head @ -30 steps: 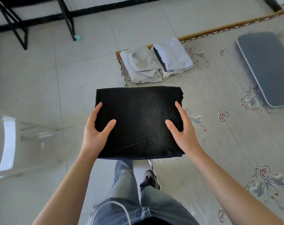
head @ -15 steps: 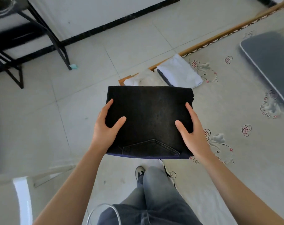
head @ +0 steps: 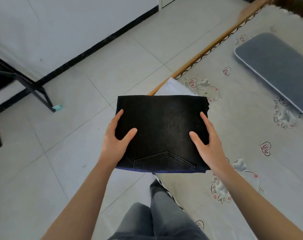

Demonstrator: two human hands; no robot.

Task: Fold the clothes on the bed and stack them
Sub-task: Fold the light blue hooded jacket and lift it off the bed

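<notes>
- Jeans [head: 162,129], folded into a black rectangle, now sit higher and further forward than a second ago, covering most of the folded pile [head: 171,88] at the bed [head: 251,153] edge.
- Left hand [head: 116,137] and right hand [head: 205,137] each clamp a side, thumbs on top, fingers underneath.
- Judged: stacking is imminent.

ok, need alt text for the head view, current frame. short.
Two hands, left and right, hold folded black jeans by their side edges, thumbs on top, above the edge of a patterned bed. A white folded garment peeks out beyond the jeans; a grey pillow lies further right on the bed, with tiled floor to the left.
</notes>
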